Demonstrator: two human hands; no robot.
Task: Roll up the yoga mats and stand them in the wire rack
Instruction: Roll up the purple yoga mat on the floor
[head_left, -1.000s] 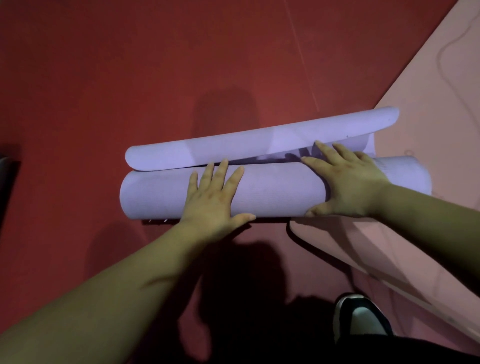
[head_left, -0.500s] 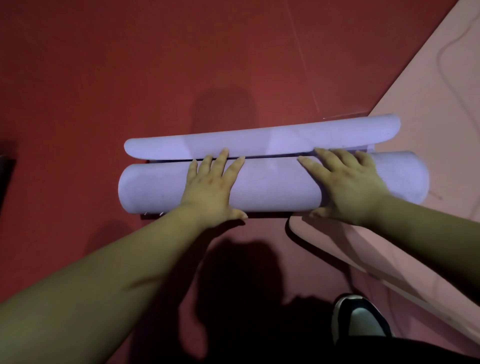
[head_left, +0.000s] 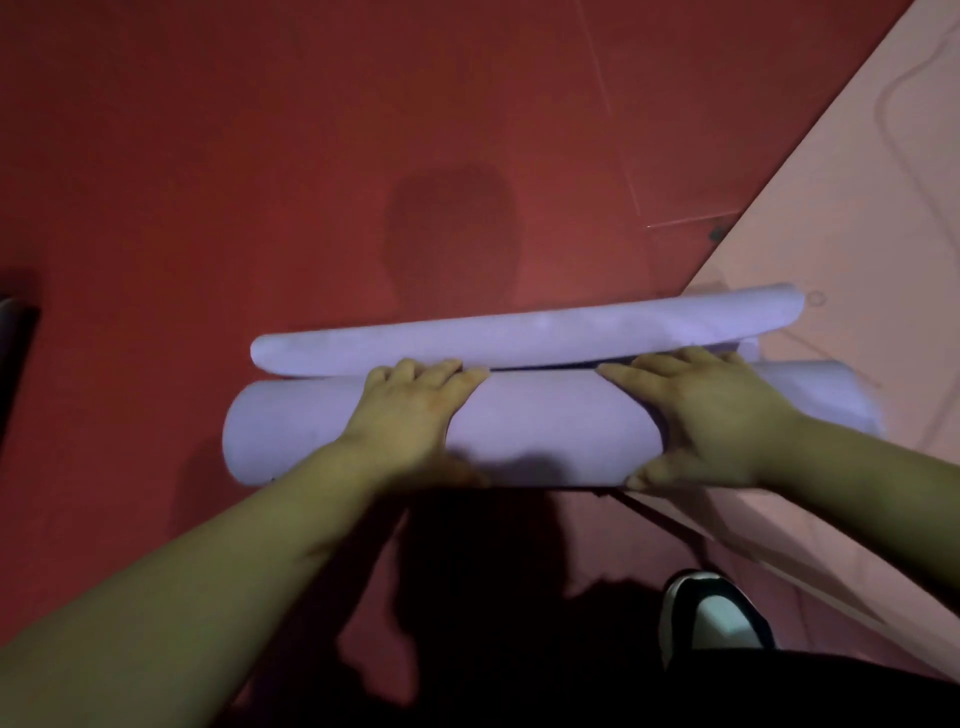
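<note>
A purple yoga mat (head_left: 550, 426) lies across the red floor, rolled into a thick tube. Its loose far end (head_left: 519, 332) curls up into a thinner fold right behind the tube. My left hand (head_left: 410, 415) wraps the tube left of its middle, with the fingers curled over the far side and the thumb on the near side. My right hand (head_left: 711, 415) cups the tube right of its middle, fingers over the top and thumb low on the near side. No wire rack is in view.
A pink mat (head_left: 857, 208) lies flat on the right, under the purple tube's right end. My shoe (head_left: 717, 613) stands at the lower right, beside the pink mat's edge. A dark object (head_left: 15, 332) shows at the left edge. Red floor (head_left: 260, 156) stretches beyond.
The tube has rolled forward against the curled far end. My fingers, flat on top before, now wrap further round the tube. The tube looks larger in view.
</note>
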